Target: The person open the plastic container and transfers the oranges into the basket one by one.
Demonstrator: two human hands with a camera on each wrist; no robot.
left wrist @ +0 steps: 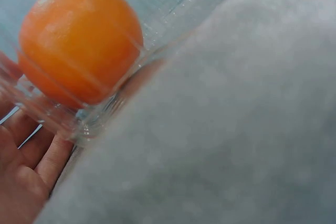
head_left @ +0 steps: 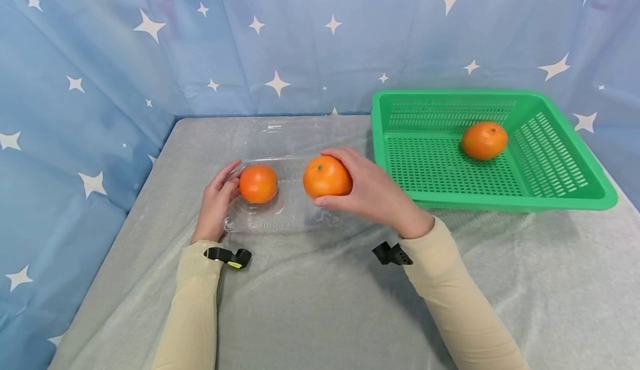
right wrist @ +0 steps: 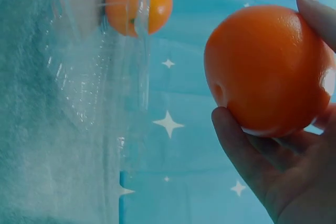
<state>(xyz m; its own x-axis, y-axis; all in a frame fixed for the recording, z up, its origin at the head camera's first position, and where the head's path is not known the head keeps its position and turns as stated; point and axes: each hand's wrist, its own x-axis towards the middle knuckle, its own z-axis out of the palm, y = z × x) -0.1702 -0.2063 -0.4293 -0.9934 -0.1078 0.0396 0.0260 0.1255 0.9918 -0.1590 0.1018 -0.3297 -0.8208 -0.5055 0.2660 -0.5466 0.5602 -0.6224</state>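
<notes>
Clasped round the held orange [head_left: 325, 176] with the right hand [head_left: 372, 189], from the fruit's right side, thumb on the near side and fingers on the far side; nearly round, so with no real long axis to line up; positioned above the right half of the clear container [head_left: 295, 220], seemingly lifted off, judging by the right wrist view, though impossible to say by how much; just right of the container orange [head_left: 258, 183], near but not touching, along the container's long left-to-right axis; already lined up over that right half, so turning, in all likelihood, more on height than on sideways reach; resting with the left hand [head_left: 217, 200] against the container's left end, fingers loosely extended, right beside the container orange; nearer with the right hand to the held fruit, nearer with the left to the other; bordered on the far side by the folded-back clear lid [head_left: 295, 128]; flanked on the right by the green basket [head_left: 500, 202], with the basket orange [head_left: 484, 140] inside, well apart from both hands.
</notes>
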